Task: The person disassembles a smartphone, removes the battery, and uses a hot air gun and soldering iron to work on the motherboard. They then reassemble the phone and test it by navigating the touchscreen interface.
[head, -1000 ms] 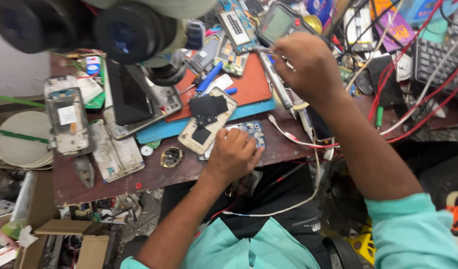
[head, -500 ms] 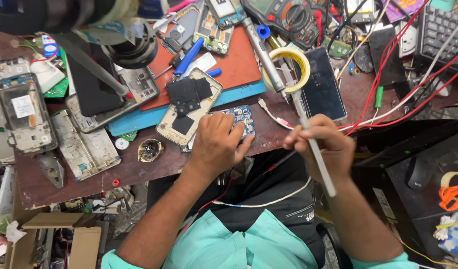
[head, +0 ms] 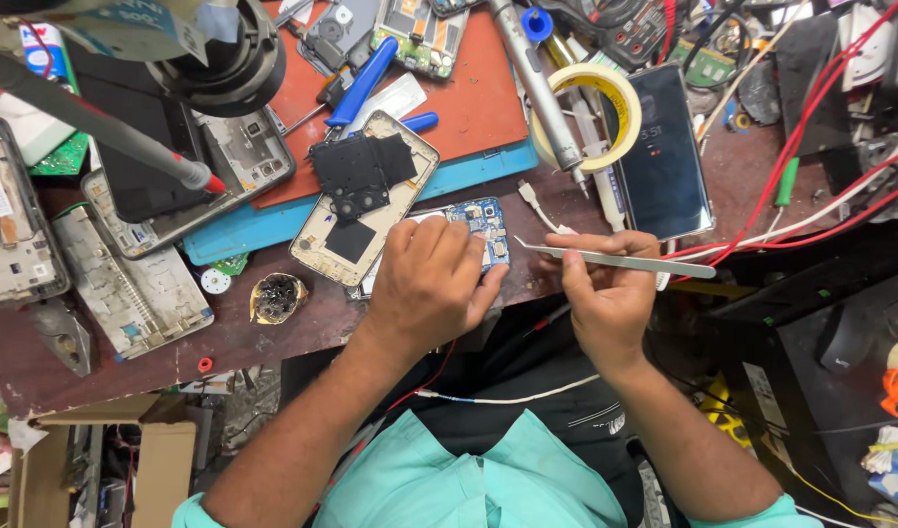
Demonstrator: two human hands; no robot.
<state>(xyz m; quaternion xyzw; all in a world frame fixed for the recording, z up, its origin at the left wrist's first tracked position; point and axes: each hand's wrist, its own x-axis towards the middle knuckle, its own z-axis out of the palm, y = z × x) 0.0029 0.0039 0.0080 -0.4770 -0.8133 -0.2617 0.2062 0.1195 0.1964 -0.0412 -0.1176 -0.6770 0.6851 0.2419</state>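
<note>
Head view, looking down at a messy brown counter [head: 302, 332].

Left hand [head: 431, 284] flat on a small blue circuit board [head: 486, 227], fingers curled over it, pressing it down near the counter's front edge. Board mostly hidden under the hand.

Right hand [head: 605, 293] just beside, pinching silver tweezers [head: 615, 260] between thumb and fingers. Tweezers lying level, sharp tip pointing left, close to the board but not touching it.

Just left of the board, an open phone [head: 363, 196] with black parts inside, tilted, partly on an orange mat [head: 468, 98].

Behind the right hand, a dark phone [head: 667, 156] face up, a tape roll [head: 591, 115] leaning on its edge.

Blue pliers [head: 371, 80] on the mat. Red wires [head: 810, 166] at the right. Old phone frames [head: 126, 284] at the left.
</note>
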